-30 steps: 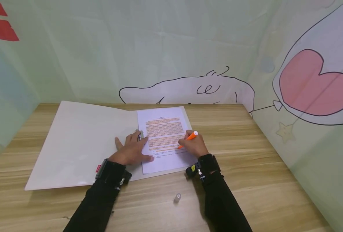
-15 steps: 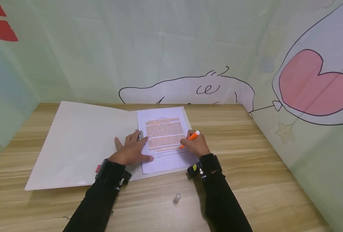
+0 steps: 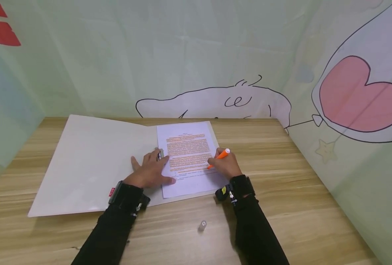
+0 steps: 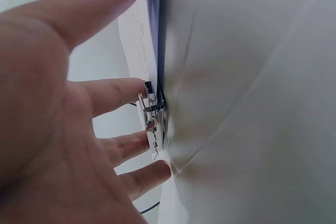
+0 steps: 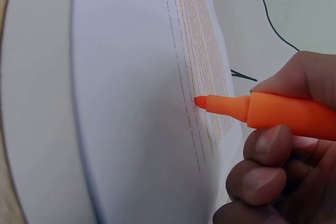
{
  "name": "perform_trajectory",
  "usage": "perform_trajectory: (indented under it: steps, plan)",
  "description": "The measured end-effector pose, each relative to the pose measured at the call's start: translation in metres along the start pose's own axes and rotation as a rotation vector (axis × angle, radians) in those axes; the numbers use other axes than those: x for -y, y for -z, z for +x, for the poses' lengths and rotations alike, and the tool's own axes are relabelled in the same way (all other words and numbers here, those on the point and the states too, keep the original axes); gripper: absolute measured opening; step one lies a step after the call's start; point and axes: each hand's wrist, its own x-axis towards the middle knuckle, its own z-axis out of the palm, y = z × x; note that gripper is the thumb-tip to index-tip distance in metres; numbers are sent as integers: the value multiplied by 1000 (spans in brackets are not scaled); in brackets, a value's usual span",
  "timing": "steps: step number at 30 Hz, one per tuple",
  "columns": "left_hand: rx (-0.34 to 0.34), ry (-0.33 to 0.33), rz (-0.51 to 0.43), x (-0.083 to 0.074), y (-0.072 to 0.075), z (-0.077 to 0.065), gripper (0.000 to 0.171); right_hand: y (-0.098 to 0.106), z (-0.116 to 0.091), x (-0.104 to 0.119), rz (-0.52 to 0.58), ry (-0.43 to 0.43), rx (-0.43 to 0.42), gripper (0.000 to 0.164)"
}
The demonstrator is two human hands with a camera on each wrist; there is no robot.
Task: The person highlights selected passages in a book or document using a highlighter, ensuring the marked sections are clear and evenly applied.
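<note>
An orange highlighter point(image 3: 221, 154) is pinched in my right hand point(image 3: 227, 165), its tip point(image 5: 200, 102) at a line of text low on the printed sheet point(image 3: 186, 187). Most lines above that spot carry orange marking. My left hand point(image 3: 148, 173) lies with spread fingers across the sheet's left edge, thumb on the paper and other fingers by the metal clip point(image 3: 159, 155). In the left wrist view those fingers point(image 4: 126, 93) extend straight around the clip point(image 4: 150, 108). Beneath the sheet lies the white folder point(image 3: 90, 165), spread flat on the table.
A small pale cap point(image 3: 202, 226) stands on the wooden table point(image 3: 169, 239) in front of the folder, between the forearms. Behind the table rises a fabric backdrop point(image 3: 182, 55) with cartoon drawings. A red tag point(image 3: 111, 192) sits near the folder's front edge.
My right hand has slid slightly rightward with the highlighter, its tip following the line of text. The left hand, folder and cap stay where they were.
</note>
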Motion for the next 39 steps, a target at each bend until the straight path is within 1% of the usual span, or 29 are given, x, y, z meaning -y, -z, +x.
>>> perform_trajectory:
  steps: [6, 10, 13, 16, 19, 21, 24, 27, 30, 34, 39]
  plan:
    - [4, 2, 4, 1, 0, 0, 91, -1, 2, -3, 7, 3, 2, 32]
    - [3, 7, 9, 2, -1, 0, 91, -3, 4, -6, 30, 9, -3, 33]
    - [0, 8, 8, 3, -1, -1, 91, -2, 5, -8, 54, 4, 9, 31]
    - [-2, 8, 6, 3, 0, -2, 91, 1, 6, -9, 123, -50, 40, 28]
    - [-1, 9, 8, 3, 0, -2, 92, 4, 7, -8, 244, -117, 55, 26]
    - [-1, 9, 10, 3, 0, -1, 92, 3, 5, -4, 309, -124, 60, 27]
    - [-2, 11, 14, 2, 0, 0, 92, -5, -1, 6, 346, -64, 92, 28]
    - [-1, 13, 14, 2, -1, 1, 92, -17, -8, 18, 342, 13, 151, 29]
    - [3, 18, 18, 2, -1, 2, 92, -30, -15, 27, 341, 60, 195, 28]
    - [5, 22, 18, 1, -1, 3, 91, -44, -22, 33, 343, 86, 220, 27]
    - [9, 21, 12, 1, -1, 3, 91, -57, -24, 36, 271, 73, 239, 26]
